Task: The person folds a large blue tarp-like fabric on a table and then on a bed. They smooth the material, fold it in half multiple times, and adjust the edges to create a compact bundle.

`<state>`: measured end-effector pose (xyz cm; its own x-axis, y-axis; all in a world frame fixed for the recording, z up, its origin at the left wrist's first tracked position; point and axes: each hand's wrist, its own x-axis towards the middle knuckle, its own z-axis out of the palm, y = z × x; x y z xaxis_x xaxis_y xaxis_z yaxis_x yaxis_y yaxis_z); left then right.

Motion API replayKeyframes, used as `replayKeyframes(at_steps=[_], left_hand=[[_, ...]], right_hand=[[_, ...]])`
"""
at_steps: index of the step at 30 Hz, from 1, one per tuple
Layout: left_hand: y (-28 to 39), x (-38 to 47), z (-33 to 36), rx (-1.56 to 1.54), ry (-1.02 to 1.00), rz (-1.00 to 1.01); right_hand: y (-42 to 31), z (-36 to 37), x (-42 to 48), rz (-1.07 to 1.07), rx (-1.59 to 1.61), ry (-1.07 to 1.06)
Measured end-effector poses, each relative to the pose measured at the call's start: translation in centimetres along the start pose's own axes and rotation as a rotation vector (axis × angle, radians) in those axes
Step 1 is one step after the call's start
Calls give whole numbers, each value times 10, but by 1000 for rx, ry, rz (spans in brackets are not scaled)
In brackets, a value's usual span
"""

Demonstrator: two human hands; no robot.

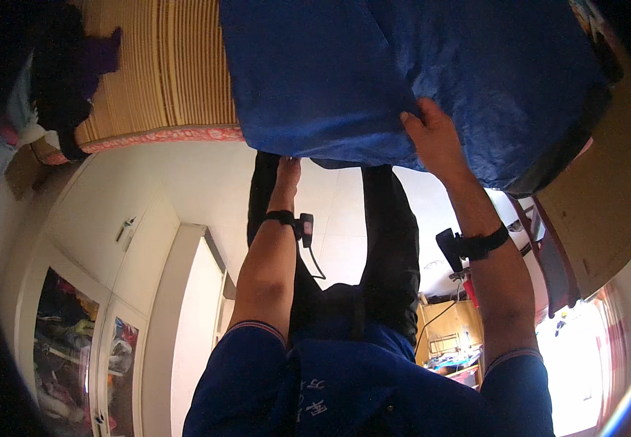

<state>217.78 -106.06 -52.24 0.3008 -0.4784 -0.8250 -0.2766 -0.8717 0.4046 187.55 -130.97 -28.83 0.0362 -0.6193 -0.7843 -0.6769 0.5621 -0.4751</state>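
Observation:
A large blue cloth (315, 82) is spread before me, with its near edge hanging in a shallow curve. My right hand (440, 143) lies over its near part, thumb and index finger pinching the fabric where a fold line ends. Wrinkles run through the cloth around those fingers. At the near hem, left of the middle, my left hand (289, 170) reaches up under the edge. The cloth hides most of its fingers, so its grip cannot be made out. Each wrist wears a black strap with a small device.
A bamboo-slat mat (184, 65) with a red patterned border (173, 134) extends left of the cloth. Dark clothing (58, 71) lies at far left. White cabinets (113, 235) with glass doors stand lower left. On the right are a brown board-like surface (605, 180) and a bright window (572, 366).

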Motion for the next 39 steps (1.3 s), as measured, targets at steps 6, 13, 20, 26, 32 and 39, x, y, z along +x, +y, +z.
replayKeyframes(at_steps=[6, 13, 20, 26, 32, 39], left_hand=[[21, 20, 41, -434, 82, -312], [-75, -80, 50, -1725, -789, -280], [-70, -150, 39, -1383, -185, -797], [-48, -202, 6, -1068, -721, -1232], [-43, -115, -24, 475, -320, -229], [84, -23, -120, 293, -32, 315]], right_hand=[[19, 14, 13, -69, 101, 85], [34, 31, 16, -103, 86, 17], [37, 38, 5, -20, 195, 36], [10, 23, 6, -45, 104, 136], [15, 28, 6, 20, 30, 270], [35, 73, -8, 140, 125, 542]])
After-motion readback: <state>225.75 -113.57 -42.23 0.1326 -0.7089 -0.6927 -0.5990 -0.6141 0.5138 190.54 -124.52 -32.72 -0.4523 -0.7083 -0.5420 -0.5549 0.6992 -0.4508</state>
